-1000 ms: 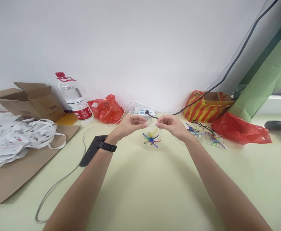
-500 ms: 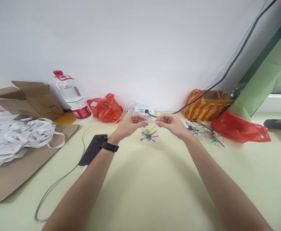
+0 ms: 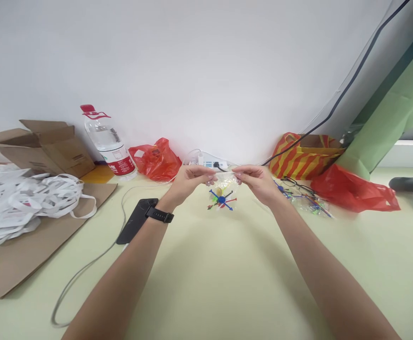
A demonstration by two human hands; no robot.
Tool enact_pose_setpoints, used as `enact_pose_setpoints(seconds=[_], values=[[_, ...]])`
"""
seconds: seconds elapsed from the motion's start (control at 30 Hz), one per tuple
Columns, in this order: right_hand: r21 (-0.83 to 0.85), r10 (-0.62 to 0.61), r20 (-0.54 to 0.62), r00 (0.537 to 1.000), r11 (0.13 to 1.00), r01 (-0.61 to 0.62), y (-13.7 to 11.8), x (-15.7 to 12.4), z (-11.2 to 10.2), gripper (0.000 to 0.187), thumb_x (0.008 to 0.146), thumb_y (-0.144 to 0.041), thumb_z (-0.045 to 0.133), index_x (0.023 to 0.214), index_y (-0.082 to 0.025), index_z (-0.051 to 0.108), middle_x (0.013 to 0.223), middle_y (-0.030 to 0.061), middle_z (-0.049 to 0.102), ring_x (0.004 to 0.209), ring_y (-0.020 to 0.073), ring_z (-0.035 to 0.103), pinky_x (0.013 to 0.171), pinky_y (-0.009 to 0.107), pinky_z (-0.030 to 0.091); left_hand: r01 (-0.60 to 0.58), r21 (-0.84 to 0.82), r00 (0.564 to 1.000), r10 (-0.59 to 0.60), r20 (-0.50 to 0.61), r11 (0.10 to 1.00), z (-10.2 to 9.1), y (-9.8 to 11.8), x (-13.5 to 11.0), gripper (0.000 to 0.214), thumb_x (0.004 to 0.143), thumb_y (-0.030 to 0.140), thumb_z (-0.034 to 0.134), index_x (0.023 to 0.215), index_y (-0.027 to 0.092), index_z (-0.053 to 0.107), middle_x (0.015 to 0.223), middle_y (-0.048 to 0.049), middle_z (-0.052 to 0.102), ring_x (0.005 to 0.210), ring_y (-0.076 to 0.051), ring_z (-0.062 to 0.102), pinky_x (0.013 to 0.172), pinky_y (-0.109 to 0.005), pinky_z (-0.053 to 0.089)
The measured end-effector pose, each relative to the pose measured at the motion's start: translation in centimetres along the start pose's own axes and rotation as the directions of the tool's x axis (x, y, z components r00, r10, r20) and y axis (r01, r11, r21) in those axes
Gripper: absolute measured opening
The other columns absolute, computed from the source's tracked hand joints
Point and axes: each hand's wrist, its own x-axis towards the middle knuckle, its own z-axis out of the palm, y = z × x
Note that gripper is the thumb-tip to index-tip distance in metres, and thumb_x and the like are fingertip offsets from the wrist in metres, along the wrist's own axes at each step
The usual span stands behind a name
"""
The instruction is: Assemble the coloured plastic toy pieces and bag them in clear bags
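Between my hands hangs a small clear plastic bag (image 3: 231, 188), pinched at its two top corners. Inside it show several small colourful plastic pieces with thin arms (image 3: 221, 200), blue, red, green and yellow. My left hand (image 3: 193, 182), with a black watch band on the wrist, is closed on the bag's left top corner. The right top corner is pinched by my right hand (image 3: 257, 182), thumb against fingers. The bag's top edge runs nearly straight from one hand to the other.
Right of my hands lie more clear bags of colourful pieces (image 3: 308, 200), glasses (image 3: 300, 184), a red bag (image 3: 355, 189) and a striped bag (image 3: 301, 156). Leftward are a phone (image 3: 135, 224), bottle (image 3: 112, 148), carton (image 3: 50, 148) and white straps (image 3: 29, 203). A power strip (image 3: 209, 162) stands behind.
My hands have turned slightly, fingers now flatter along the bag's top edge, which looks pulled straight. The bag's colourful contents have swung to face me more.
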Motion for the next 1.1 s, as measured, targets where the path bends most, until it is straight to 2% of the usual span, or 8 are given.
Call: enact_pose_setpoints(seconds=[0.1,0.23,0.4,0.47,0.57,0.8,0.93,1.1], values=[[0.031,0.003,-0.007,1.000,1.000,-0.003,-0.3,-0.1,0.1,0.020,0.073,-0.036,0.090,0.089,-0.025,0.087,0.080,0.0038,0.076,0.073,0.0171,0.062,0.073,0.034,0.051,0.013,-0.049,1.000,-0.014,-0.020,0.999,0.0,-0.1,0.0,0.018,0.084,0.030,0.083,0.096,0.017,0.085,0.092,-0.0116,0.082,0.083,-0.021,0.073,0.079,-0.034,0.059],[0.022,-0.042,0.048,0.998,0.999,0.041,-0.9,-0.3,0.1,0.017,0.075,-0.036,0.088,0.086,-0.023,0.086,0.077,0.0043,0.075,0.072,0.0174,0.061,0.073,0.035,0.052,0.005,0.041,0.997,-0.002,-0.079,0.999,0.3,0.2,-0.1,0.023,0.078,0.035,0.089,0.090,0.016,0.083,0.083,-0.0097,0.080,0.077,-0.021,0.073,0.075,-0.034,0.059],[-0.114,-0.084,0.021,0.996,0.990,0.086,-1.5,-0.3,0.3,0.032,0.072,-0.038,0.092,0.098,-0.022,0.084,0.076,0.0024,0.073,0.069,0.0157,0.060,0.069,0.033,0.051,0.023,0.164,1.000,-0.020,-0.015,0.986,0.0,1.1,-0.1,0.039,0.082,0.039,0.086,0.113,0.018,0.080,0.084,-0.0078,0.080,0.079,-0.020,0.074,0.080,-0.034,0.061],[-0.164,-0.080,0.025,0.996,0.983,0.083,-1.6,-0.3,0.4,0.038,0.072,-0.041,0.092,0.103,-0.021,0.083,0.076,0.0019,0.072,0.070,0.0155,0.060,0.069,0.032,0.051,0.016,0.233,1.000,-0.022,0.022,0.972,-0.3,1.3,0.0,0.032,0.086,0.042,0.082,0.103,0.016,0.082,0.082,-0.0083,0.079,0.075,-0.018,0.072,0.075,-0.032,0.060],[-0.213,-0.088,0.020,0.996,0.973,0.090,-1.6,-0.3,0.6,0.033,0.074,-0.045,0.091,0.093,-0.020,0.083,0.075,0.0027,0.071,0.069,0.0153,0.060,0.066,0.031,0.050,0.004,0.274,0.999,-0.018,0.048,0.962,-0.6,1.4,0.0,0.029,0.089,0.044,0.079,0.092,0.015,0.081,0.079,-0.0078,0.076,0.072,-0.017,0.069,0.070,-0.029,0.059],[-0.128,-0.135,0.032,0.990,0.982,0.138,-1.4,-0.2,0.3,0.026,0.079,-0.040,0.088,0.097,-0.022,0.083,0.076,0.0030,0.073,0.067,0.0156,0.062,0.064,0.032,0.051,-0.033,0.169,0.999,0.038,-0.027,0.985,-0.4,1.7,0.0,0.025,0.082,0.035,0.086,0.100,0.017,0.082,0.093,-0.0092,0.079,0.084,-0.020,0.073,0.079,-0.032,0.061],[-0.013,-0.152,0.028,0.988,0.988,0.153,-1.1,-0.2,0.0,0.015,0.079,-0.032,0.087,0.092,-0.024,0.086,0.075,0.0029,0.072,0.070,0.0157,0.060,0.068,0.033,0.050,-0.073,0.102,0.989,0.085,-0.122,0.992,-0.3,1.2,0.2,0.018,0.083,0.031,0.084,0.095,0.017,0.084,0.088,-0.0090,0.080,0.085,-0.021,0.074,0.082,-0.035,0.061],[0.030,-0.133,0.031,0.991,0.991,0.132,-1.3,-0.3,-0.1,0.012,0.078,-0.032,0.087,0.087,-0.024,0.086,0.081,0.0036,0.073,0.072,0.0155,0.059,0.071,0.033,0.050,-0.052,0.064,0.987,0.061,-0.145,0.997,0.1,0.8,0.1,0.019,0.076,0.031,0.089,0.088,0.016,0.084,0.087,-0.0095,0.080,0.084,-0.023,0.075,0.082,-0.036,0.061]])
